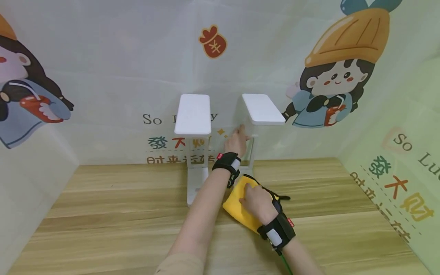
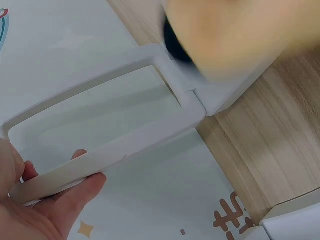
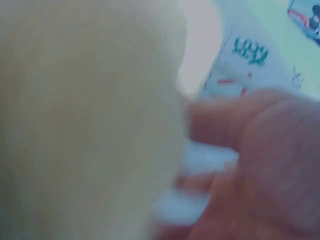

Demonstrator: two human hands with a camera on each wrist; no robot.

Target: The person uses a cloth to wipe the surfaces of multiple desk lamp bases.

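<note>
Two white desk lamps stand side by side, the left lamp and the right lamp. My left hand grips the upright of the right lamp below its head. In the left wrist view, the thumb and fingers wrap one end of the lamp's open rectangular arm. My right hand holds a yellow cloth with a black edge and cord, in front of the right lamp's base. That cloth blurs across the right wrist view, with thumb and fingertips against its side.
The left lamp's base lies just left of my left forearm. Both lamps stand on a wood-grain table, near a printed backdrop that also rises on both sides. A green cable trails from the right wrist strap.
</note>
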